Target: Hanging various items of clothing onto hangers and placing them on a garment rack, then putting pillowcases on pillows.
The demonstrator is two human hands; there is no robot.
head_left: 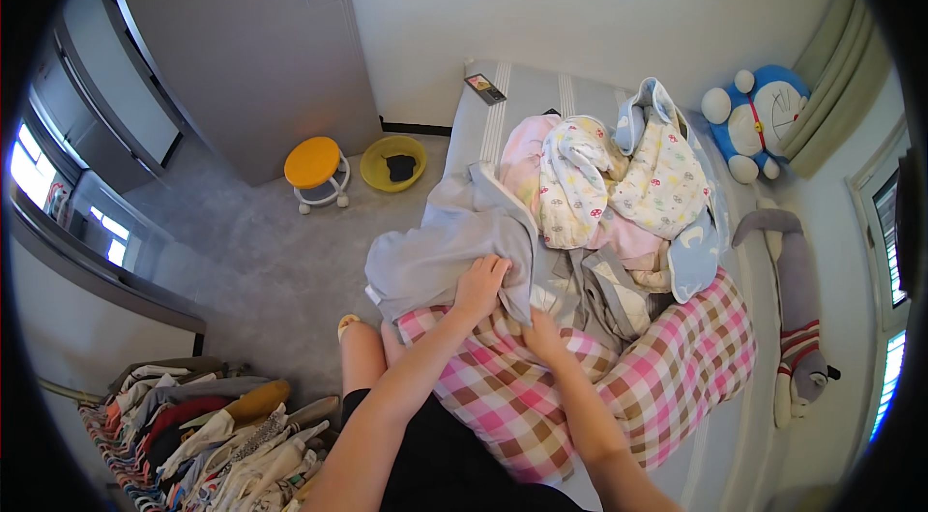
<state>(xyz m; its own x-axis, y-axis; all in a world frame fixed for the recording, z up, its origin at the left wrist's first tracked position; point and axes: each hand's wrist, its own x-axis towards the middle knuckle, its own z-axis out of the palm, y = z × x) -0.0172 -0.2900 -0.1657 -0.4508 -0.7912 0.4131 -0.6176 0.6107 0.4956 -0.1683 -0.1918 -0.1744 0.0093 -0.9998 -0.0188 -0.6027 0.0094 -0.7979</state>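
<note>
Your left hand (480, 282) lies fingers spread on the grey cloth (449, 246), pressing it flat rather than pinching; that grip is open. Your right hand (543, 333) sits just beside it at the cloth's lower edge, over the pink check blanket (619, 372); whether its grip is closed on a fold you cannot tell, since its fingers are hidden in the fabric. The grey cloth hangs half off the bed (522, 96) edge toward the floor. Pull unevenly and it may slide off, because only your flat palm pins it. Just behind it lies a loose heap of printed clothes (619, 178); a tug that snags could drag them along and muddle the pile.
</note>
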